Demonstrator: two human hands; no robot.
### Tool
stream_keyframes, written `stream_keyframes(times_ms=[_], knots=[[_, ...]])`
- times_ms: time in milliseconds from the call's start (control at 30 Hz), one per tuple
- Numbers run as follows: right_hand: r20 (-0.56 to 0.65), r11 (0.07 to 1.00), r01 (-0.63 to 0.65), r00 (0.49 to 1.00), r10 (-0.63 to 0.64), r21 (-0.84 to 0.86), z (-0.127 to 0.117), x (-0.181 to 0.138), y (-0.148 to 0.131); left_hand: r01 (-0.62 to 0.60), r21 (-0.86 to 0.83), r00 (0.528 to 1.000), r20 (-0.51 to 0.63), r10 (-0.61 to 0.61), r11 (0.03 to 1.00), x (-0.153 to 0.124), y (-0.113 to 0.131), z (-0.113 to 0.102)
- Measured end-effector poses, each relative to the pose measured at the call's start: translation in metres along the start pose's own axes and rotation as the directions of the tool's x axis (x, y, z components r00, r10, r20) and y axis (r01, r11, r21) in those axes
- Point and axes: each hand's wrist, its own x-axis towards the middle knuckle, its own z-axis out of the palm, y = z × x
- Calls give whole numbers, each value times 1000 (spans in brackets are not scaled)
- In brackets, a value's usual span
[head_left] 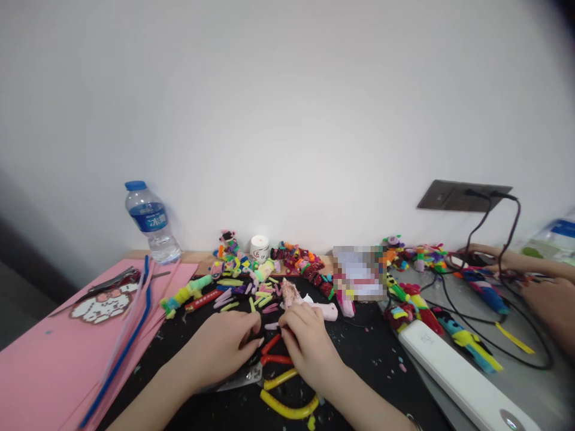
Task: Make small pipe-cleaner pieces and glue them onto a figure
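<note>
My left hand (227, 341) hovers over the black mat (359, 371) with curled fingers. Whatever it might hold is hidden. My right hand (309, 344) is closed in a pinch, and a short pale lilac pipe-cleaner piece (271, 326) sticks out at its fingertips toward the left hand. Behind the right hand lies a pink tool (327, 311), partly covered; it looks like a glue gun. Cut pipe-cleaner pieces (264, 296) in yellow-green, lilac and pink lie scattered beyond the hands. Red-handled pliers (276, 359) and yellow-handled pliers (290, 410) rest between my forearms.
Pink sheets (40, 359) at left carry scissors (114, 281) and long blue pipe cleaners (123, 353). A water bottle (153, 221) leans on the wall. Colourful pipe-cleaner figures line the back. At right are a white elongated device (467, 371), black cables and another person's hands (550, 305).
</note>
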Motion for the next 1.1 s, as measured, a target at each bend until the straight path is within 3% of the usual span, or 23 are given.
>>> stream_keyframes(times_ms=[100, 200, 300, 433, 600, 767, 867, 1100], knots=[[-43, 996, -13, 999, 17, 94, -2, -1, 1, -4, -36, 998, -68, 1, 999, 1, 1, -2], [-73, 984, 14, 997, -1, 178, -4, -1, 1, -93, -111, 989, -127, 79, 989, 2, 2, -3], [-103, 974, 39, 995, -16, 221, -6, -1, 1, -172, -181, 981, -121, 151, 968, 4, 3, 0], [-135, 966, 28, 991, 8, 259, -7, 0, 2, -190, -285, 977, -146, 153, 939, 5, 3, 7], [-146, 964, -11, 988, 51, 264, -9, 1, 4, -187, -374, 968, -226, 106, 908, 5, 5, 11], [-109, 966, -1, 994, 30, 259, -9, 2, 3, -76, -479, 952, -295, -79, 874, 7, 8, 15], [-115, 964, 8, 993, 24, 265, -9, 1, 2, -34, -540, 955, -265, -131, 841, 8, 9, 17], [-151, 957, -17, 987, 62, 289, -16, 2, 8, -31, -583, 977, -190, -99, 812, 10, 8, 15]])
